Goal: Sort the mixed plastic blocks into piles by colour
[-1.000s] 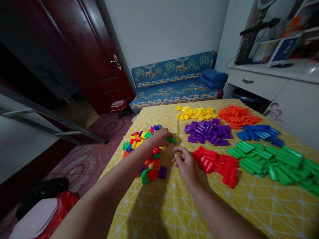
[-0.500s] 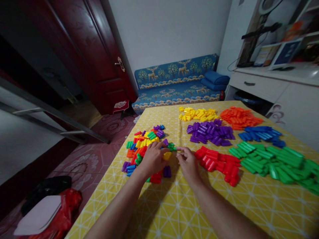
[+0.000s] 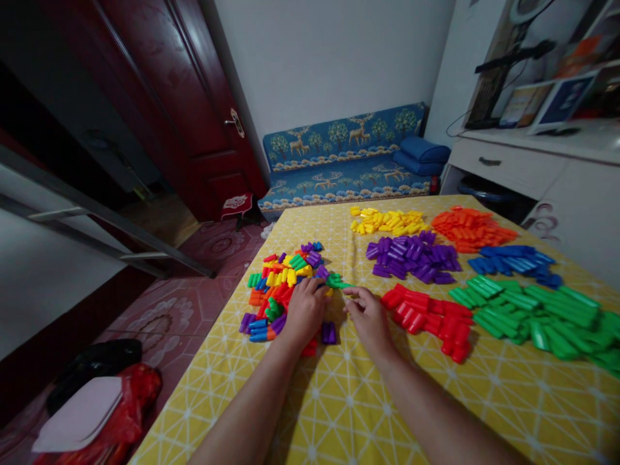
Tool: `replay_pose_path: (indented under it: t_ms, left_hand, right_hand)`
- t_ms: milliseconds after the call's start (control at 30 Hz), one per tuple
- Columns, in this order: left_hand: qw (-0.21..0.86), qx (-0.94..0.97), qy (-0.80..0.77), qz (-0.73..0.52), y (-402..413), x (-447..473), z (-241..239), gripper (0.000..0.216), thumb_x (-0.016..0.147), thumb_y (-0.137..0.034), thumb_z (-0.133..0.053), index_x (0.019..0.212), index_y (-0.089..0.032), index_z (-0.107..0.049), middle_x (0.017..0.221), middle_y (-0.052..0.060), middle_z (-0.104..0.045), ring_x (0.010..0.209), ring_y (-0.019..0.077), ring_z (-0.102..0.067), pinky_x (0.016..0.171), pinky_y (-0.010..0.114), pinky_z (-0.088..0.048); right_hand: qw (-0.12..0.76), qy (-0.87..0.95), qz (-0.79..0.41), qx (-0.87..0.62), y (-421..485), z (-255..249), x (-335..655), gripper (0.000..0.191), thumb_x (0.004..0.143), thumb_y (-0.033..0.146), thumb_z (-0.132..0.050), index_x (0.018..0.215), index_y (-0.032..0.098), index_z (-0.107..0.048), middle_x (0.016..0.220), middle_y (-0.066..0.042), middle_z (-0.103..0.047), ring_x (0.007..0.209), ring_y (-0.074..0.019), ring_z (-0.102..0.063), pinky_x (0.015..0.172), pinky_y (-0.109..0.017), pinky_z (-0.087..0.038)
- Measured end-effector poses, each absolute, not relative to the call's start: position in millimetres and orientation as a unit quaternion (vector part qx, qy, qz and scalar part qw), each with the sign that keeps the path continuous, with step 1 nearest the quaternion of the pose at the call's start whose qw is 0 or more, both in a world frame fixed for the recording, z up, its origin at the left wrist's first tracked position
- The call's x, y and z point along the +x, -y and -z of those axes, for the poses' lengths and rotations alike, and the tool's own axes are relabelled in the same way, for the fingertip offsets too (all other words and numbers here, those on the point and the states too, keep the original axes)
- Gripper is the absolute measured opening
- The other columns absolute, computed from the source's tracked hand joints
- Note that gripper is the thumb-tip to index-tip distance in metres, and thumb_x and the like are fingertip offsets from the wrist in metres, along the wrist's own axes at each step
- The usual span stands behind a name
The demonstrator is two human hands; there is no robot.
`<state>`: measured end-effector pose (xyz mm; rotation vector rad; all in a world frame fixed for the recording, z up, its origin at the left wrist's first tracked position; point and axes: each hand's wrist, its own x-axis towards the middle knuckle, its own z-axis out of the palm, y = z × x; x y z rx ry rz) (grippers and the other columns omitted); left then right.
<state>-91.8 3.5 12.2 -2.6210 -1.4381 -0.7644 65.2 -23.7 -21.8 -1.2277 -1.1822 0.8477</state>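
Note:
My left hand (image 3: 305, 309) lies on a mixed heap of coloured plastic blocks (image 3: 281, 284) on the yellow tablecloth (image 3: 368, 407). Its fingers curl down over the blocks and hide what they grip. My right hand (image 3: 371, 318) sits just right of it, with thumb and forefinger pinched at the end of a green block (image 3: 338, 282) at the heap's edge. A purple block (image 3: 329, 332) lies between the two wrists. Sorted heaps lie to the right: red (image 3: 431, 314) beside my right hand, green (image 3: 527, 307), purple (image 3: 411, 255), blue (image 3: 513, 261), yellow (image 3: 387, 221) and orange (image 3: 469, 227).
The table's left edge drops to a tiled floor with a red bag (image 3: 97, 413). A blue patterned sofa (image 3: 343, 165) stands behind the table. A dark red door (image 3: 194, 110) is at the left, a white cabinet (image 3: 547, 168) at the right.
My left hand has drawn back from the heap's far side to its near edge and settled on the blocks. The green block it carried now sits between the hands, at my right fingertips.

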Motion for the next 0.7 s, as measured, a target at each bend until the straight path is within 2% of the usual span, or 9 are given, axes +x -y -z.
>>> replay_pose_path:
  t_ms: [100, 233, 367, 467, 700]
  left_hand:
    - [0.002, -0.825, 0.459, 0.329, -2.1, -91.4, -14.6, 0.019, 0.093, -0.020, -0.050, 0.099, -0.017, -0.068, 0.103, 0.009, -0.067, 0.097, 0.0237, -0.058, 0.086, 0.039, -0.049]
    - [-0.116, -0.769, 0.446, 0.444, 6.3, -90.0, -22.4, 0.024, 0.097, -0.024, -0.044, 0.097, -0.016, -0.066, 0.094, 0.008, -0.065, 0.088, 0.0190, -0.062, 0.079, 0.030, -0.050]
    - [-0.255, -0.713, 0.452, 0.472, 15.9, -85.0, -23.3, 0.025, 0.096, -0.030, -0.048, 0.096, -0.016, -0.068, 0.088, 0.006, -0.068, 0.084, 0.0181, -0.063, 0.074, 0.028, -0.050]
    - [-0.338, -0.684, 0.446, 0.468, 19.9, -79.2, -17.1, 0.025, 0.094, -0.033, -0.051, 0.103, -0.016, -0.066, 0.091, 0.007, -0.069, 0.084, 0.0184, -0.065, 0.070, 0.026, -0.052]
    - [-0.300, -0.724, 0.436, 0.443, 23.4, -74.0, -10.5, 0.037, 0.093, -0.031, -0.054, 0.128, -0.020, -0.054, 0.110, 0.009, -0.066, 0.093, 0.0183, -0.064, 0.075, 0.026, -0.052]
  right_hand:
    - [0.574, 0.514, -0.365, -0.523, 25.4, 19.0, 64.0, 0.023, 0.078, 0.030, -0.055, 0.098, 0.021, -0.063, 0.081, -0.003, -0.068, 0.069, -0.0171, -0.065, 0.061, -0.027, -0.050]
    - [0.558, 0.532, -0.405, -0.492, 31.9, 9.2, 59.8, 0.029, 0.079, 0.036, -0.063, 0.106, 0.024, -0.062, 0.085, -0.002, -0.070, 0.074, -0.0174, -0.065, 0.061, -0.027, -0.050]
    - [0.563, 0.527, -0.427, -0.472, 35.6, 2.4, 58.2, 0.033, 0.079, 0.042, -0.065, 0.107, 0.026, -0.062, 0.091, -0.002, -0.071, 0.073, -0.0166, -0.064, 0.061, -0.026, -0.051]
    - [0.575, 0.515, -0.419, -0.478, 34.1, 3.7, 60.9, 0.028, 0.082, 0.045, -0.063, 0.100, 0.024, -0.062, 0.085, -0.002, -0.069, 0.066, -0.0155, -0.062, 0.060, -0.027, -0.051]
    - [0.589, 0.505, -0.348, -0.526, 39.2, 9.3, 65.5, 0.026, 0.084, 0.045, -0.062, 0.096, 0.022, -0.063, 0.085, -0.003, -0.069, 0.073, -0.0177, -0.064, 0.063, -0.028, -0.050]
